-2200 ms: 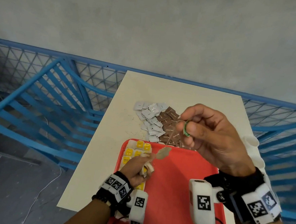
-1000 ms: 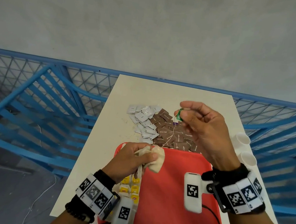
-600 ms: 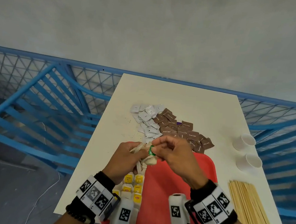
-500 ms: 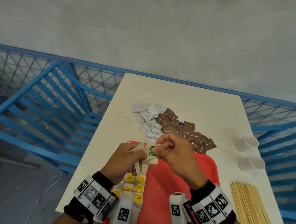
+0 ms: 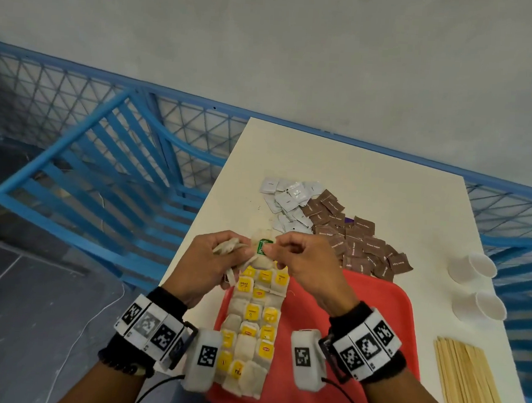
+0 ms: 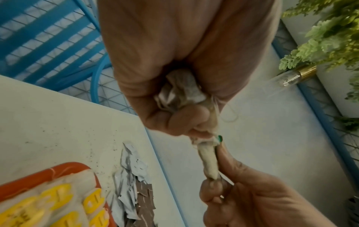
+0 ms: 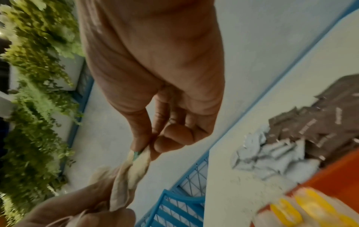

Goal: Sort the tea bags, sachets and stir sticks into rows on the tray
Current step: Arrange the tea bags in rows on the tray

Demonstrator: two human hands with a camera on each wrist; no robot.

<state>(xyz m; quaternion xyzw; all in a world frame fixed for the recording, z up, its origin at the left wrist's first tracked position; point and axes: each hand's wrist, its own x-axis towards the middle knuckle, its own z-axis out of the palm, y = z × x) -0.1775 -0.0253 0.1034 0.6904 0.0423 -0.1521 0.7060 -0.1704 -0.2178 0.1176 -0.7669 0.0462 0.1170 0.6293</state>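
A pale desk (image 5: 369, 189) is seen carrying a red tray (image 5: 372, 328), on whose left part tea bags with yellow tags (image 5: 254, 323) are laid flat in close rows. Beyond the tray, a heap of white sachets (image 5: 289, 203) lies touching a heap of brown sachets (image 5: 356, 242), and a bundle of wooden stir sticks (image 5: 472, 385) lies on the desk to the right of the tray, near two white paper cups (image 5: 473, 285). A single tea bag with a green tag (image 5: 262, 251) is held in the air above the tray's far left corner; it is soft, beige and crumpled. Compared with 2.2 s ago, when the hands were apart and the right one was raised, both have been brought together over that corner. The left hand (image 5: 209, 266) is curled tightly around a bunch of tea bags, and the right hand (image 5: 304, 263) has its fingers (image 7: 141, 138) closed in a pinch on the green tag and the bag.
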